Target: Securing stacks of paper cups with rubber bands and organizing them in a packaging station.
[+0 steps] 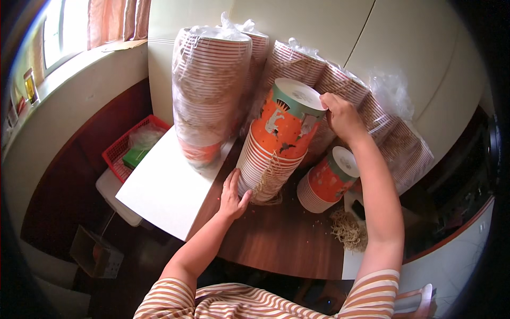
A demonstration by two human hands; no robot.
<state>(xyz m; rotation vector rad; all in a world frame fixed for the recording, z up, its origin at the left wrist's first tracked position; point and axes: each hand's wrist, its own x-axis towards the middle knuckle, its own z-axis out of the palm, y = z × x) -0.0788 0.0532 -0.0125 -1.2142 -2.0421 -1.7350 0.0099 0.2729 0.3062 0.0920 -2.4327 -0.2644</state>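
Observation:
A tall stack of paper buckets, turned upside down, stands in front of me on the brown table. Its top paper bucket, orange and green with animal drawings, sits higher than the white rims below. My right hand is closed on the edge of that bucket's base. Against the lower left side of the stack rests my left hand, fingers stretched and thumb apart. Straw-coloured strands hang down the front of the stack. To the right is a shorter stack of the same buckets, also upside down.
Tall plastic-wrapped bucket stacks line the back. A tangle of straw strands lies right of the short stack. A white board extends left of the brown tabletop. A red basket with a green item sits beyond it.

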